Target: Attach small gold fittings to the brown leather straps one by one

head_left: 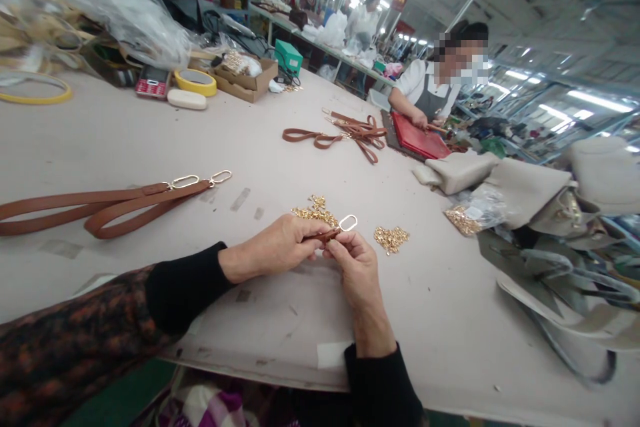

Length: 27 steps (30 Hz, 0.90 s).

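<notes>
Between both hands is a brown leather strap with a gold oval clasp at its end. My left hand pinches the strap from the left. My right hand closes its fingertips on it near the clasp; whether it also holds a small part is hidden. Just behind the hands lies a pile of small gold metal pieces, partly covered by my left hand. A second pile of gold pieces sits to the right. Two brown wrist straps with gold clasps rest at the left.
More brown straps lie tangled farther back. A cardboard box, yellow tape roll and phone stand at the back left. Across the table a co-worker handles a red leather piece. Beige bags crowd the right side.
</notes>
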Available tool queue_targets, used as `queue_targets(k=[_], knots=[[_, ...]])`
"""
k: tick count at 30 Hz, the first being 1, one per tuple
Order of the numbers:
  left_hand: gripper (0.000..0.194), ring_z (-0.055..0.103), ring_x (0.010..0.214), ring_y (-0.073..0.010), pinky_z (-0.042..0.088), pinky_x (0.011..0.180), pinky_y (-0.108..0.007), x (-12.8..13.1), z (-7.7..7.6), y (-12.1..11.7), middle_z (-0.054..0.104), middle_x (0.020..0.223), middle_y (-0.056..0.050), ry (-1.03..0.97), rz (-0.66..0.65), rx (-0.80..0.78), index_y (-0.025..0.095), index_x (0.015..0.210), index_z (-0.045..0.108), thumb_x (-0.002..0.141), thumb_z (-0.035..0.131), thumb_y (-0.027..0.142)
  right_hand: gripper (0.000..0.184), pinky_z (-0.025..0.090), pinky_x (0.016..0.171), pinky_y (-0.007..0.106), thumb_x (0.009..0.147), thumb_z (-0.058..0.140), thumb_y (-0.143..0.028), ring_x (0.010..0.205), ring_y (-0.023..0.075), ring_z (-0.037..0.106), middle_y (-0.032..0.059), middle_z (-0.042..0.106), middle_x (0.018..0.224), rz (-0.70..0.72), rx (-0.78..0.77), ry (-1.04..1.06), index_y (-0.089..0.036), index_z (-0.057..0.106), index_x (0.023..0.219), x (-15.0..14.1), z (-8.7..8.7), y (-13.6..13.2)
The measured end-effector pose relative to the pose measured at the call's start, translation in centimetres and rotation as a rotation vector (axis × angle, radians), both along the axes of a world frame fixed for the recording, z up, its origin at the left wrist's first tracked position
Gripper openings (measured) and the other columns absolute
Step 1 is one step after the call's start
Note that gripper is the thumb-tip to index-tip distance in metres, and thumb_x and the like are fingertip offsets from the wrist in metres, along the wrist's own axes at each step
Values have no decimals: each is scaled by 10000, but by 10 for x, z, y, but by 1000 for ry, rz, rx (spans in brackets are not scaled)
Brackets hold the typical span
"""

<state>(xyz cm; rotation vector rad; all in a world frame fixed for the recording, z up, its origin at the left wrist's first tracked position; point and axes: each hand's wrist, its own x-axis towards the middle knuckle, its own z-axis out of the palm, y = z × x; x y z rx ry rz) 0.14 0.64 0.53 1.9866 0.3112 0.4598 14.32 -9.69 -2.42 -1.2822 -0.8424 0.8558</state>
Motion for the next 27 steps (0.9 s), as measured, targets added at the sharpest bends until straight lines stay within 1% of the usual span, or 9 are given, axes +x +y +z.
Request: queue_targets(k=[7,10,12,14,18,21,24,26,27], knots=[[261,544,684,-111,395,649,-209,0,3,-1,621,743,25,-9,-21,42,176,891,657,819,440,51,124,490,670,260,794,678,-263,665,126,618,-24,669,695,-31,10,-116,-196,591,737,-2,2,-1],[267,556,701,-114,411,672,-220,-1,3,-3,638,772,13,-30,-6,82,177,927,664,833,442,61,125,489,672,260,805,664,-247,668,126,620,-26,667,690,-26,39,-137,-200,570,738,-2,3,-2],[270,579,726,-119,436,697,-231,-1,2,-4,653,811,0,-38,-1,64,178,973,668,843,452,80,134,491,683,270,810,660,-247,676,132,624,-26,665,689,-34,59,-151,-204,553,742,-2,2,-1],[273,596,686,-114,470,661,-232,0,0,-5,655,829,-10,-19,-3,-52,177,1040,656,860,456,125,146,489,684,277,814,660,-266,682,136,622,-23,658,694,-61,67,-183,-205,544,749,-2,1,1],[331,593,565,-108,494,517,-214,4,-1,-4,608,739,2,20,19,-394,164,1174,589,873,474,243,195,485,662,277,789,682,-351,681,137,603,-19,638,744,-142,21,-259,-200,576,850,6,0,1],[320,550,518,-98,459,483,-192,4,0,0,556,633,33,29,83,-522,153,1140,586,856,499,271,277,492,700,315,794,648,-412,726,171,626,16,666,811,-291,-126,-426,-195,595,958,26,1,-12],[241,459,459,-79,371,446,-176,2,2,3,516,545,40,47,170,-542,133,886,610,874,480,336,252,456,728,334,835,572,-367,770,205,638,62,693,861,-502,-406,-828,-188,615,1006,54,2,-35],[303,448,479,-80,352,452,-183,0,4,5,521,565,23,32,208,-553,134,761,584,892,432,362,236,421,695,323,866,512,-304,764,215,634,82,699,864,-565,-609,-1101,-181,617,1037,70,1,-49],[316,450,494,-82,350,456,-188,0,5,5,529,592,16,23,215,-568,134,747,581,894,413,357,234,404,673,315,876,492,-276,754,217,628,89,698,855,-571,-682,-1203,-176,617,1047,76,1,-54]])
